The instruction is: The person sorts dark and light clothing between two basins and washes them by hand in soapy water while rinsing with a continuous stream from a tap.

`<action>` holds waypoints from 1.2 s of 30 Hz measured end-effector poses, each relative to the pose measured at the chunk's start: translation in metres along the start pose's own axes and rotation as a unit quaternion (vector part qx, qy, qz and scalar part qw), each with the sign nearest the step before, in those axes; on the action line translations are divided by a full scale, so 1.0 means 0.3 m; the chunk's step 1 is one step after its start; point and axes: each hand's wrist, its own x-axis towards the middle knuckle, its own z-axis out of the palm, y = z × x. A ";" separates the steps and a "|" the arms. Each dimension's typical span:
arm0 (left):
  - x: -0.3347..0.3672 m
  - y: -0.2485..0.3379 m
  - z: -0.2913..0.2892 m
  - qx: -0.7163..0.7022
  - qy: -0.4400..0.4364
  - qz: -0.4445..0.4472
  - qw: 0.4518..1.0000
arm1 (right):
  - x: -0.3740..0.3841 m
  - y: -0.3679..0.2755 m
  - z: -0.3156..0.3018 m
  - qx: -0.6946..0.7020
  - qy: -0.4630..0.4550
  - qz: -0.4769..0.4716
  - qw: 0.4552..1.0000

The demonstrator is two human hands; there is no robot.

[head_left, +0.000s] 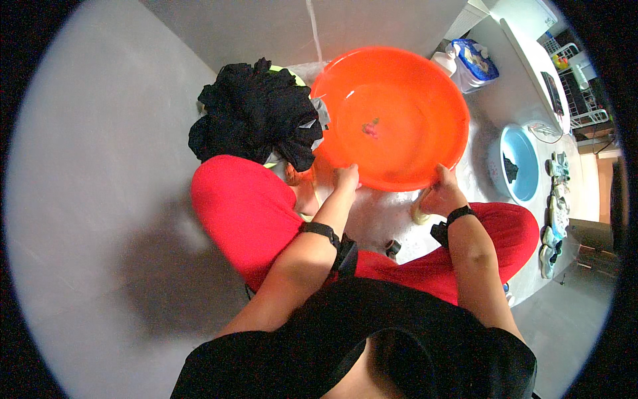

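A large round orange basin (425, 126) stands on the floor in front of me, with a small pink and green flower print on its bottom. My left hand (345, 178) grips the near rim on its left side. On the near right part of the rim, my right hand (445, 191) is closed with the thumb over the edge. To the left of the basin lies a heap of black clothes (249, 113), with some grey cloth (321, 113) beside it, touching the basin. A yellow-green rim (288, 74) shows partly from beneath the heap.
A light blue basin (525, 159) with a dark cloth inside stands on the right. Behind it are a white cabinet (525, 80) and a blue-lidded tub (473, 63). Several shoes (558, 213) line the far right. A small dark object (393, 247) lies between my legs.
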 end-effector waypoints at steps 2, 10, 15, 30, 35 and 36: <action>0.038 -0.019 0.004 0.167 0.129 0.150 0.966 | 0.086 0.027 -0.003 -0.167 0.080 -0.083 0.979; -0.248 0.355 -0.112 0.415 0.146 0.444 0.780 | 0.194 -0.074 0.077 -0.134 0.012 -0.008 0.991; -0.276 0.516 -0.202 0.603 0.169 0.398 0.671 | 0.455 -0.029 0.070 -0.050 0.014 -0.014 0.999; -0.034 0.936 -0.444 0.546 0.181 0.375 0.726 | 0.240 -0.093 0.164 -0.264 0.202 -0.023 0.943; -0.358 1.131 -0.562 0.178 0.167 0.401 0.883 | -0.066 -0.254 0.247 -0.403 0.234 -0.212 0.859; -0.428 1.169 -0.584 0.150 0.183 0.434 0.869 | -0.106 -0.265 0.283 -0.424 0.240 -0.281 0.827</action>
